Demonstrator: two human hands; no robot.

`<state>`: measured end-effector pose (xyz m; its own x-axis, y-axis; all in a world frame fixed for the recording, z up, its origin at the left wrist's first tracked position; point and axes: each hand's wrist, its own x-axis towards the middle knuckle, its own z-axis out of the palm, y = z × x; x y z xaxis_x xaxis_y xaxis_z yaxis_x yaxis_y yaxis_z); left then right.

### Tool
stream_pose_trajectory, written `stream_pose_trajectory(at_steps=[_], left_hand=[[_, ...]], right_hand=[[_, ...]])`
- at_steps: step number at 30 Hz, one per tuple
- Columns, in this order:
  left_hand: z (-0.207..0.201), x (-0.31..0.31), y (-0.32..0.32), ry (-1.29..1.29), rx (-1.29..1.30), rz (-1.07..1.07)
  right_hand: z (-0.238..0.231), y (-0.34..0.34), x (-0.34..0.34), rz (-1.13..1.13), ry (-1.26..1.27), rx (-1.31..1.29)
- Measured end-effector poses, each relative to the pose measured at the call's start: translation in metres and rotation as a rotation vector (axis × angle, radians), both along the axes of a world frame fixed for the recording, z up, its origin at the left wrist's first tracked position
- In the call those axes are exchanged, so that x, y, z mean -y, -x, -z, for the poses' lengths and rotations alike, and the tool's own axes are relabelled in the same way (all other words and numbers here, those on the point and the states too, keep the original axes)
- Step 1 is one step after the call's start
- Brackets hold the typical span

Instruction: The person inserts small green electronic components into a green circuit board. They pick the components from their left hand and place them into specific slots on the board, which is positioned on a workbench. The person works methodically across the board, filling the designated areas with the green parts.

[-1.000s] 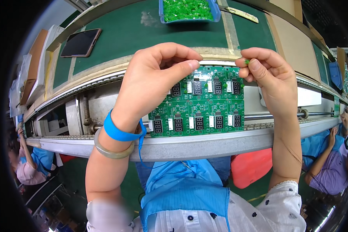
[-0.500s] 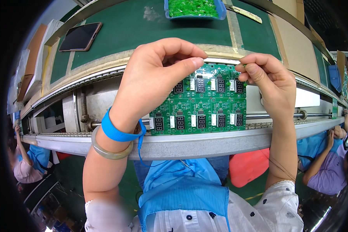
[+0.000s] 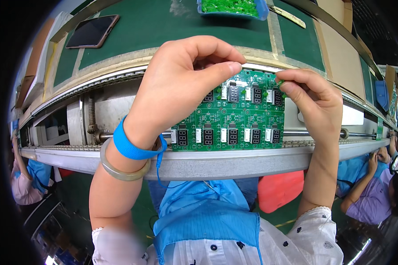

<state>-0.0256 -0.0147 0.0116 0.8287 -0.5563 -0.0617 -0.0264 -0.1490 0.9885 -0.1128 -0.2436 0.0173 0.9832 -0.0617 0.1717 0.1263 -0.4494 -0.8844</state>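
Observation:
A green circuit board panel lies on the rails before me, with rows of dark digit displays and white connectors. Small green parts stand beside several connectors in its far row. Over the panel's far left part, my left hand has thumb and forefinger drawn together at the far edge; whether anything is between them cannot be made out. My right hand pinches a small green LED at the panel's far right corner. The left hand hides the panel's far left corner.
Beyond the rails, a blue bin full of green LEDs and a phone sit on the green bench top. A metal rail runs along the near side. Co-workers sit to the right and left.
My right thumb and forefinger have opened slightly, showing more of the green LED at the panel's corner. My left hand stays pinched near the far edge. The whole view has shifted a little.

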Motion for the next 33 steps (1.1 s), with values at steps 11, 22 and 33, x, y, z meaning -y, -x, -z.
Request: stream_pose_trajectory(at_steps=[11,22,33], left_hand=[[0.002,-0.001,0.000,0.022,0.054,0.020],[0.000,-0.001,0.003,0.052,0.044,0.001],[-0.001,-0.002,0.004,0.068,0.079,0.015]], right_hand=[[-0.003,0.002,-0.002,-0.100,0.372,0.074],[-0.005,0.008,-0.006,-0.135,0.591,0.076],[-0.009,0.005,-0.018,-0.200,0.840,0.171]])
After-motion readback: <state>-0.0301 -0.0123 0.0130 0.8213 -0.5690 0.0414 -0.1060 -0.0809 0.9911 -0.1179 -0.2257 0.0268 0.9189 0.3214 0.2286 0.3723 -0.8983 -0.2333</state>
